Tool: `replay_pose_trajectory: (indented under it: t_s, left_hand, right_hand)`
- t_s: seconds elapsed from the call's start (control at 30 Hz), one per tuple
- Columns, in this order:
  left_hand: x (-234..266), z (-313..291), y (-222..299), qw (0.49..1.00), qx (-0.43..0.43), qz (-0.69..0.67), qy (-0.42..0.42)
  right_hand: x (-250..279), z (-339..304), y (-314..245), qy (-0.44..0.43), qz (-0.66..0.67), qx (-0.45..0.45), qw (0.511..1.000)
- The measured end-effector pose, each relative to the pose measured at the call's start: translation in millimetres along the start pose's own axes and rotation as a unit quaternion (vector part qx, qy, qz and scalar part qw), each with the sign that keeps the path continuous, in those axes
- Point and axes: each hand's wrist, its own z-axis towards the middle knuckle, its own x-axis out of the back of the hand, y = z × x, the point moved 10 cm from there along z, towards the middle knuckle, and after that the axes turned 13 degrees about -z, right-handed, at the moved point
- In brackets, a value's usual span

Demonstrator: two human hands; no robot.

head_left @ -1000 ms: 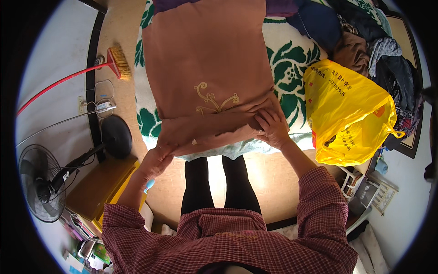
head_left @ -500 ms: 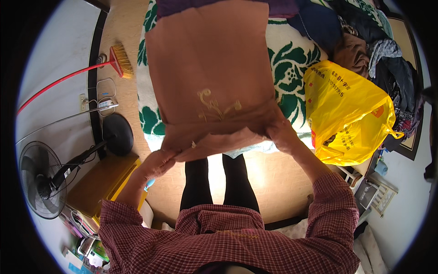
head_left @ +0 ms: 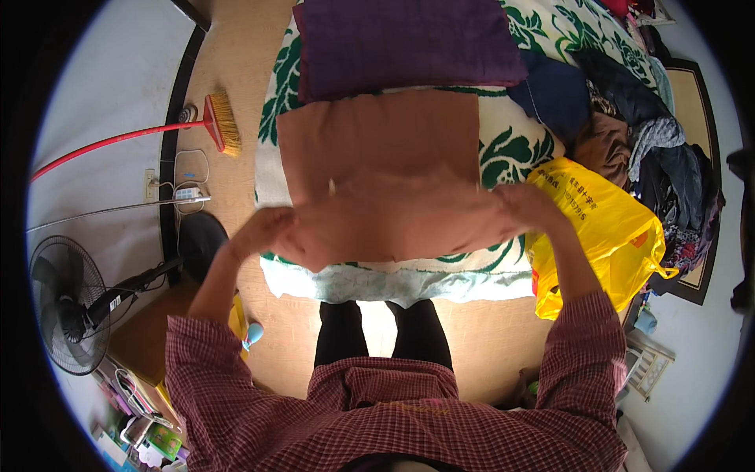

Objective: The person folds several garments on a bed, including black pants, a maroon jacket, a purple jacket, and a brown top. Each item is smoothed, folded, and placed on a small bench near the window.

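Observation:
A brown garment (head_left: 385, 130) lies partly flat on the bed, its near part lifted and folded back over itself. Pinched at the left edge of that raised part is my left hand (head_left: 274, 228). My right hand (head_left: 525, 208) grips the opposite edge at about the same height. The lifted cloth sags a little between the two hands and is slightly blurred. Beyond it, a folded purple cloth (head_left: 409, 43) lies farther up the bed. Fingertips of both hands are partly hidden by the cloth.
Beneath is a bed cover (head_left: 515, 145) with green leaf patterns. A yellow plastic bag (head_left: 598, 236) sits at its right edge, by a dark clothes heap (head_left: 684, 173). On the left stand a fan (head_left: 71, 307) and a broom (head_left: 220, 126).
Both hands have moved away from me, carrying the garment's near edge up and over. The embroidered design is now covered. My view has shifted, showing more of the purple cloth.

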Motion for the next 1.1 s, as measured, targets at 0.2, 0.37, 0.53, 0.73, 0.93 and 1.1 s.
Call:
replay_pose_trajectory:
  t_s: [0.2,0.37,0.53,0.73,0.93,1.1]
  left_hand:
    - [103,107,57,0.922,-0.204,0.200,0.261]
    - [111,95,-29,0.894,-0.086,0.013,0.439]
    - [54,62,-71,0.890,0.003,-0.123,0.440]
    - [9,76,-66,0.894,0.043,-0.329,0.301]
    - [-11,47,-40,0.771,0.091,-0.626,0.071]
    - [2,12,35,0.749,0.069,-0.659,-0.018]
  right_hand:
    - [44,130,75,0.248,0.066,-0.113,0.960]
    - [-27,122,119,0.285,0.255,-0.317,0.868]
    - [-122,81,82,0.057,0.601,-0.338,0.722]
    - [-122,81,37,0.050,0.749,-0.243,0.614]
    - [-80,48,27,0.092,0.816,-0.216,0.529]
    - [-7,19,20,0.103,0.861,-0.132,0.480]
